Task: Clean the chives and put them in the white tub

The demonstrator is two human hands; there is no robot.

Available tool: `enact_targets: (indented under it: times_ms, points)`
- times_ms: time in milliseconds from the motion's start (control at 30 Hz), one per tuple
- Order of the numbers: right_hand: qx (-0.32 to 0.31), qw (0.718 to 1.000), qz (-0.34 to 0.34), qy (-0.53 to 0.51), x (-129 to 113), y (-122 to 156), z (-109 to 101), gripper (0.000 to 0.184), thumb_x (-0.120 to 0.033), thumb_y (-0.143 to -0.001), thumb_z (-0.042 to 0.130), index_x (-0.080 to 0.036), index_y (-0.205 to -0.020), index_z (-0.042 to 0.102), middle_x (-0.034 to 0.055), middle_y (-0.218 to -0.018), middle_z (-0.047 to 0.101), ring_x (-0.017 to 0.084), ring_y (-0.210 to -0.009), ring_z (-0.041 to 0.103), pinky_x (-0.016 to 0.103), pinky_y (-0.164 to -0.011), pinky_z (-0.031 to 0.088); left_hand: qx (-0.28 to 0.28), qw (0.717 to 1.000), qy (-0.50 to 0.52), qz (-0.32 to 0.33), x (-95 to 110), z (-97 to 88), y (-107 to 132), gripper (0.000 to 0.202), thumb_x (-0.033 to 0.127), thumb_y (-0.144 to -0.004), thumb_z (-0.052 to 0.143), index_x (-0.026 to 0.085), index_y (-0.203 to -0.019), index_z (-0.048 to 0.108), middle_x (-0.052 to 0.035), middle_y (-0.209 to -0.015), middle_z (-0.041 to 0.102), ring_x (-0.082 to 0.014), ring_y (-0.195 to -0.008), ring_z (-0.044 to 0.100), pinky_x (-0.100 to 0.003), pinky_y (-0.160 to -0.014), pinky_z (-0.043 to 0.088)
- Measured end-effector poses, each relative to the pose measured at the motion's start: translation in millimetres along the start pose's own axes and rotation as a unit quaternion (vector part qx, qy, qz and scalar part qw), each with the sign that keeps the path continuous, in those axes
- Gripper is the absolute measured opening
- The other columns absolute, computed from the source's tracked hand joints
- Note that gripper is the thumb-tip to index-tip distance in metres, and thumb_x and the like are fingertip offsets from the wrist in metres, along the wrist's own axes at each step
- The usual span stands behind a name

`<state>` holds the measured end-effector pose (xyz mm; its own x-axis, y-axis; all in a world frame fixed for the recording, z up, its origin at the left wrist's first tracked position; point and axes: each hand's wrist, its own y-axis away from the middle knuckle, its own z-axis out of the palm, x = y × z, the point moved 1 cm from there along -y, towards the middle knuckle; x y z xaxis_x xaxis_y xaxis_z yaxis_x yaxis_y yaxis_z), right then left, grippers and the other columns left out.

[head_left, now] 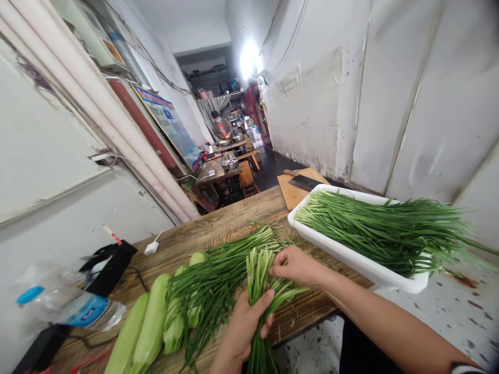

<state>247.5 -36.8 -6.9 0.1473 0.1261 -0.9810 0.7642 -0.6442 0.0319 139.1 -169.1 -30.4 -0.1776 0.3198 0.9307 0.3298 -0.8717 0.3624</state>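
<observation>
My left hand is wrapped round a bunch of green chives, holding it upright over the wooden table. My right hand pinches the same bunch near its cut ends, fingers closed on the stalks. A loose heap of chives lies on the table just left of my hands. A white tray full of long chives stands to the right, close to my right wrist.
Pale green squashes lie at the table's left. A plastic water bottle and black items sit beyond them. A cutting board with a cleaver lies behind the tray. A person works far down the corridor.
</observation>
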Motion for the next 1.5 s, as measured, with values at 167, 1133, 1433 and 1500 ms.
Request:
enact_targets:
  times_ms: [167, 1133, 1433, 1500]
  points:
    - [-0.007, 1.000, -0.010, -0.027, -1, 3, -8, 0.022, -0.032, -0.066, 0.065, -0.012, -0.059, 0.065, -0.0035, -0.051, 0.051, 0.009, -0.052, 0.041, 0.022, -0.051, 0.031, 0.014, 1.000, 0.002, 0.013, 6, 0.5, 0, 0.048, 0.053, -0.062, 0.074, 0.015, -0.084, 0.054, 0.0045, -0.043, 0.052, -0.0061, -0.034, 0.040, -0.015, -0.032, 0.028]
    - [-0.017, 0.907, -0.269, 0.324, -15, 27, -19, 0.007, -0.019, -0.079, 0.065, -0.019, -0.080, 0.072, 0.0044, -0.087, 0.066, 0.019, -0.086, 0.054, 0.032, -0.080, 0.037, -0.037, 0.996, -0.060, 0.061, 10, 7.8, -5, 0.042, 0.052, -0.072, 0.067, 0.011, -0.074, 0.061, -0.0008, -0.045, 0.057, -0.0049, -0.030, 0.038, -0.017, -0.032, 0.024]
    - [0.116, 0.975, -0.161, 0.100, 13, -2, -16, 0.018, -0.022, -0.083, 0.054, -0.015, -0.069, 0.062, 0.0020, -0.069, 0.061, 0.015, -0.070, 0.055, 0.026, -0.067, 0.042, -0.013, 0.998, -0.050, 0.041, 5, 2.5, -7, 0.042, 0.053, -0.071, 0.067, 0.013, -0.069, 0.057, 0.0002, -0.044, 0.056, -0.0039, -0.029, 0.037, -0.016, -0.033, 0.024]
    - [0.198, 0.963, -0.132, 0.126, 21, -10, -28, 0.018, -0.024, -0.084, 0.051, -0.015, -0.073, 0.063, 0.0037, -0.070, 0.062, 0.017, -0.070, 0.055, 0.028, -0.068, 0.043, 0.003, 0.998, -0.045, 0.033, 1, -1.9, -6, 0.042, 0.053, -0.070, 0.068, 0.014, -0.073, 0.056, 0.0010, -0.045, 0.056, -0.0042, -0.029, 0.037, -0.016, -0.033, 0.024]
